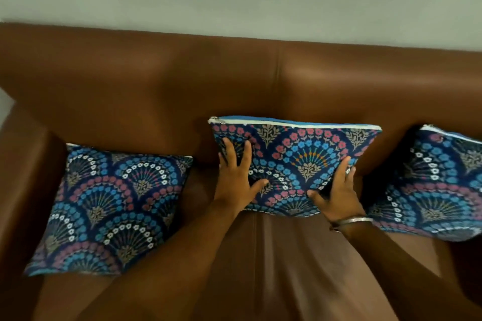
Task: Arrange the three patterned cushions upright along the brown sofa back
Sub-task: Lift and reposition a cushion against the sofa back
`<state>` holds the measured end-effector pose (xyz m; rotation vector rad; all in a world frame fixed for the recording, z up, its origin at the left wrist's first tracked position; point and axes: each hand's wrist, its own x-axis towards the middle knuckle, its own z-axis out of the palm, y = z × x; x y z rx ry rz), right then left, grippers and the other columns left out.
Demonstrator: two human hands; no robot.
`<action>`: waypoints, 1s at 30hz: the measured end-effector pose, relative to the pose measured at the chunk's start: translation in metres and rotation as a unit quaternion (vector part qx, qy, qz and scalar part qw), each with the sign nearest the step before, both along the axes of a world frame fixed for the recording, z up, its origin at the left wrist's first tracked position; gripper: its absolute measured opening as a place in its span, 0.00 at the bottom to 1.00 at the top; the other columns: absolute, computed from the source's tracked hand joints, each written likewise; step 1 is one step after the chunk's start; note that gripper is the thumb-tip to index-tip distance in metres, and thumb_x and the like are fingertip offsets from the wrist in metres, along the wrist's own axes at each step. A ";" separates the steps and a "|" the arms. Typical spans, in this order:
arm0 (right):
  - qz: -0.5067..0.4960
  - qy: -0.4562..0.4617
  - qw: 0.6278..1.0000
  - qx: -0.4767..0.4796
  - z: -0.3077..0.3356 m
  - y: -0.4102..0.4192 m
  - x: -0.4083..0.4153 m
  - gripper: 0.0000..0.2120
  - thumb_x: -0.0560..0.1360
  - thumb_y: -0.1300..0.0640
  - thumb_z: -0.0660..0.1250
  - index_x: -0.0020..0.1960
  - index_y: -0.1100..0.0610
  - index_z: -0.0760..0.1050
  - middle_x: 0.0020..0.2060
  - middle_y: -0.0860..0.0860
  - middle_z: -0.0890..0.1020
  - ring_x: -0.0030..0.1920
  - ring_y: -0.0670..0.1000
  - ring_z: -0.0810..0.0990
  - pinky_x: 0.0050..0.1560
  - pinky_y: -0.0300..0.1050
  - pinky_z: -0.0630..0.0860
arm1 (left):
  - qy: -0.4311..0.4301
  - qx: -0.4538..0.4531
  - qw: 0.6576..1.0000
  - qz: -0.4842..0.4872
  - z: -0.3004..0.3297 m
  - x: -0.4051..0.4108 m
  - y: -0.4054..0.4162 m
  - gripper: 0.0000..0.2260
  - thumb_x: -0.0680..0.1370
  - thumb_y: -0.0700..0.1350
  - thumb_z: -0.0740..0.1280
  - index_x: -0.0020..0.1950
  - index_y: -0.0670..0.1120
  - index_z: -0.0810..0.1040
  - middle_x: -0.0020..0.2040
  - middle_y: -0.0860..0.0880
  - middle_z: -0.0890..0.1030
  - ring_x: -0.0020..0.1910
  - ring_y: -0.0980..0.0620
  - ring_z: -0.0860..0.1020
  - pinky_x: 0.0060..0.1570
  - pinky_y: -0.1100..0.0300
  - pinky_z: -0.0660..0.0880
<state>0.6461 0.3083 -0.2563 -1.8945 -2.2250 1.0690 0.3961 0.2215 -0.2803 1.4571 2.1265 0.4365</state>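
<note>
Patterned middle cushion (300, 161) pressed by both hands.

Count, head view: three patterned cushions are showing, namely the left cushion (109, 206), the middle cushion (294, 161) and the right cushion (438, 182), which is running off the right edge. One brown sofa (161, 81) is carrying all three. Two hands are showing: left hand (236, 177), right hand (339, 193). One bangle (352, 221) is sitting on the right wrist.

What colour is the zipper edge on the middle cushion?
White zipper with a blue strip behind it, along the middle cushion's top edge; head view.
</note>
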 end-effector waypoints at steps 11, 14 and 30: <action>0.185 0.142 0.959 -0.160 -0.026 -0.196 -0.221 0.37 0.75 0.37 0.59 0.72 0.34 0.35 0.78 0.49 0.52 0.78 0.56 0.55 0.73 0.47 0.57 | 0.180 -0.141 0.973 0.039 0.009 -0.275 -0.154 0.37 0.79 0.67 0.51 0.81 0.49 0.46 0.81 0.44 0.56 0.78 0.39 0.55 0.76 0.40 0.53; -0.009 0.198 0.945 -0.262 -0.052 -0.204 -0.301 0.43 0.73 0.41 0.70 0.79 0.48 0.51 0.77 0.50 0.61 0.75 0.59 0.62 0.72 0.55 0.65 | 0.177 -0.176 0.968 0.031 -0.015 -0.353 -0.160 0.36 0.79 0.67 0.52 0.80 0.45 0.55 0.79 0.43 0.60 0.78 0.41 0.57 0.76 0.42 0.55; -0.139 0.307 0.937 -0.093 0.003 -0.201 -0.416 0.43 0.66 0.42 0.72 0.73 0.61 0.61 0.61 0.49 0.77 0.55 0.32 0.78 0.55 0.33 0.77 | 0.091 0.323 0.934 0.122 0.049 -0.408 -0.213 0.09 0.80 0.42 0.63 0.54 0.38 0.79 0.59 0.42 0.79 0.70 0.39 0.68 0.73 0.53 0.62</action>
